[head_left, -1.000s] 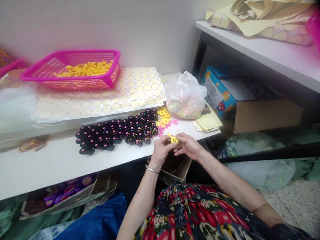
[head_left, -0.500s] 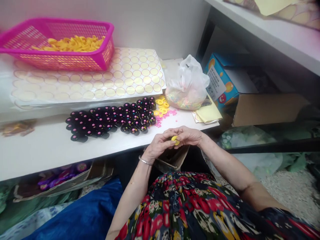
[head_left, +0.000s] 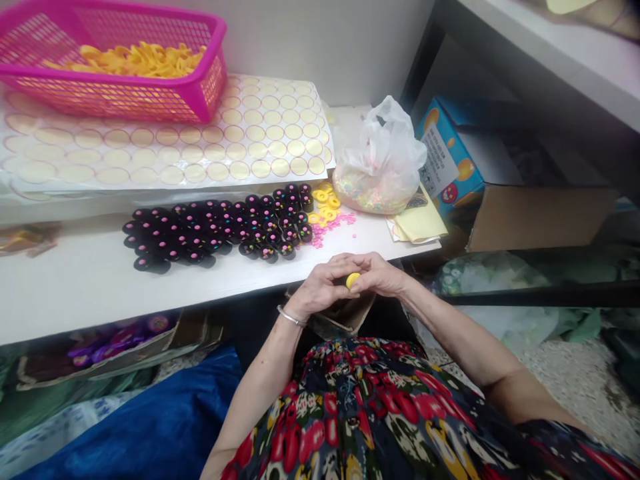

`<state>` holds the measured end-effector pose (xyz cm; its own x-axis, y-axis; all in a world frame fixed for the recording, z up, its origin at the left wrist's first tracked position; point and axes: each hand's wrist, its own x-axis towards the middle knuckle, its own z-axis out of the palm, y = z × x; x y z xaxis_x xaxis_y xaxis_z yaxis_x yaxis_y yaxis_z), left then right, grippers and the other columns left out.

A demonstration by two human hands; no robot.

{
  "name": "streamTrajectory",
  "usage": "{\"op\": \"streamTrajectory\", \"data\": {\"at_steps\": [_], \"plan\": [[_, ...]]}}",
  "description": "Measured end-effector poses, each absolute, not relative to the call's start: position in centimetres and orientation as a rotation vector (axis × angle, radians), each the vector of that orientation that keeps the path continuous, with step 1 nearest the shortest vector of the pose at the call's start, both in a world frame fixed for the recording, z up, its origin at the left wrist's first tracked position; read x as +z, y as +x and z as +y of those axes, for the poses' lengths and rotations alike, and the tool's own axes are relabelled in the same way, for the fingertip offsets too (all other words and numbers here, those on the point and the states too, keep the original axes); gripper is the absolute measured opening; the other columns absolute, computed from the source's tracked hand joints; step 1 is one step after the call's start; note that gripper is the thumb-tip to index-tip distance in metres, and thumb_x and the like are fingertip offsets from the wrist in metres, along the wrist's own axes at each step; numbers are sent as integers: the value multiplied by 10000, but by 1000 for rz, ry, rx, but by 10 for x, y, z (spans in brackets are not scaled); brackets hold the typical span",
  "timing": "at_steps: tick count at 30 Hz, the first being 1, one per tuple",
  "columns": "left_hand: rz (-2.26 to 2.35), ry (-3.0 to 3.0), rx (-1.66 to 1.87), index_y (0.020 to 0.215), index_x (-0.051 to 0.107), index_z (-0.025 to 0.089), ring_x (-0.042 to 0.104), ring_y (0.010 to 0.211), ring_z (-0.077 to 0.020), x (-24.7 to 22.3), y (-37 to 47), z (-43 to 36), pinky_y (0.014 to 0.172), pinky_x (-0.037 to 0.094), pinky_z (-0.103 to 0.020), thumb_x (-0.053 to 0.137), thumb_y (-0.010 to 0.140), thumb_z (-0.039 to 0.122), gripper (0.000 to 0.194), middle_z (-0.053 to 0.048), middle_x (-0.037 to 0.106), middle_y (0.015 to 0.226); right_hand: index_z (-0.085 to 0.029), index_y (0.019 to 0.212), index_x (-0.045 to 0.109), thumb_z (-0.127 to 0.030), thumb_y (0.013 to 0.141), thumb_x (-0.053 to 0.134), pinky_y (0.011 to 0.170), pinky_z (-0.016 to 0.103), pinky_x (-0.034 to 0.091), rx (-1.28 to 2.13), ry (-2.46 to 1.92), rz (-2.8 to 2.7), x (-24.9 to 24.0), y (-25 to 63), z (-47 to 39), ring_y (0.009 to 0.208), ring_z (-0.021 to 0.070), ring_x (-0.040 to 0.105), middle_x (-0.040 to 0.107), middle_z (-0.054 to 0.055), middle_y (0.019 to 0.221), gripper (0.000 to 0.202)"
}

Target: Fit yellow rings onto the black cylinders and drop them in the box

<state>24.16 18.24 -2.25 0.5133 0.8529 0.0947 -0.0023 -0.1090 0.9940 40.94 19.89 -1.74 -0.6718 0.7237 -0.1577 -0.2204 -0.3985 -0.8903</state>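
A small round yellow plastic piece (head_left: 353, 280) is pinched between both hands, just off the table's front edge. My left hand (head_left: 323, 288), with a silver bangle at the wrist, is closed on its left side. From the right, my right hand (head_left: 381, 275) grips the same piece with thumb and fingers. Beyond the hands lie several yellow rings (head_left: 326, 200) and a scatter of tiny pink pieces (head_left: 330, 230). To their left, many black round pieces (head_left: 210, 230) with pink dots on top stand packed together.
A pink basket (head_left: 210, 87) of yellow pieces stands on sheets of round stickers (head_left: 260, 150). A tied plastic bag (head_left: 380, 173) of small pastel bits sits beside folded yellow paper (head_left: 420, 223). On the right is an open blue carton (head_left: 450, 153); purple items (head_left: 120, 340) lie below the table.
The yellow piece has turned between my fingers: a dark curved line showed on it before, and now a plain yellow face shows. The camera view has shifted slightly.
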Motion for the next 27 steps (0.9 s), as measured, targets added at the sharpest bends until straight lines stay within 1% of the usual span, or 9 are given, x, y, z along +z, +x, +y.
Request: {"op": "streamTrajectory", "data": {"at_steps": [3,6,9,13,16,18,22,25,27], "plan": [[727,1540,844,1015,689,187,542,1084,-247,-18,243,179,959,410,-403,724,663,239,358,-89,652,1067,-127,871,695,-213,559,749,947,350,384,2010,-741,-1260,-20,409,192,1071,225,507,572,78,1112,328],[726,1560,885,1013,689,184,494,1148,-252,-19,242,176,999,366,-406,733,651,216,366,-89,646,1062,-114,864,692,-267,601,723,754,298,468,2031,-802,-1150,-25,409,185,926,200,549,580,85,1045,306],[737,1566,860,981,698,185,433,1205,-264,-23,240,173,1018,334,-420,736,646,220,339,-86,657,999,-105,921,680,-309,604,719,593,221,447,2135,-859,-1088,-27,411,181,758,144,536,585,62,905,379],[739,1606,819,1001,691,197,415,1212,-270,-25,243,170,1016,330,-421,720,666,246,340,-83,659,990,-116,928,674,-200,488,774,565,179,428,2200,-830,-1081,-25,416,179,677,94,497,562,14,829,459],[732,1681,806,986,694,205,428,1193,-265,-24,247,169,1012,330,-412,698,693,263,299,-76,664,957,-118,897,675,-163,465,772,550,171,419,2203,-832,-1056,-25,417,176,666,85,489,562,15,862,445],[726,1738,807,960,698,200,445,1171,-259,-24,249,169,1003,340,-399,683,712,276,260,-78,667,942,-104,850,678,-167,452,771,541,178,414,2164,-845,-1029,-27,415,172,674,99,502,576,27,866,414],[702,1804,783,924,695,192,531,1030,-227,-25,247,166,1023,321,-399,638,756,259,189,-67,675,873,-93,794,662,-153,466,749,490,182,399,2110,-961,-872,-33,408,161,569,90,497,578,3,687,345],[694,1847,723,880,692,206,573,841,-187,-28,242,159,1061,264,-431,628,761,235,138,-38,669,792,-98,856,653,-126,482,727,508,193,428,2273,-941,-797,-37,405,154,537,82,511,584,-7,658,383],[710,1882,692,840,686,207,567,806,-179,-31,240,153,1063,257,-437,635,752,231,104,-30,659,772,-89,863,656,-116,481,720,505,188,426,2344,-891,-812,-40,404,150,532,78,512,590,-2,661,388]]}}
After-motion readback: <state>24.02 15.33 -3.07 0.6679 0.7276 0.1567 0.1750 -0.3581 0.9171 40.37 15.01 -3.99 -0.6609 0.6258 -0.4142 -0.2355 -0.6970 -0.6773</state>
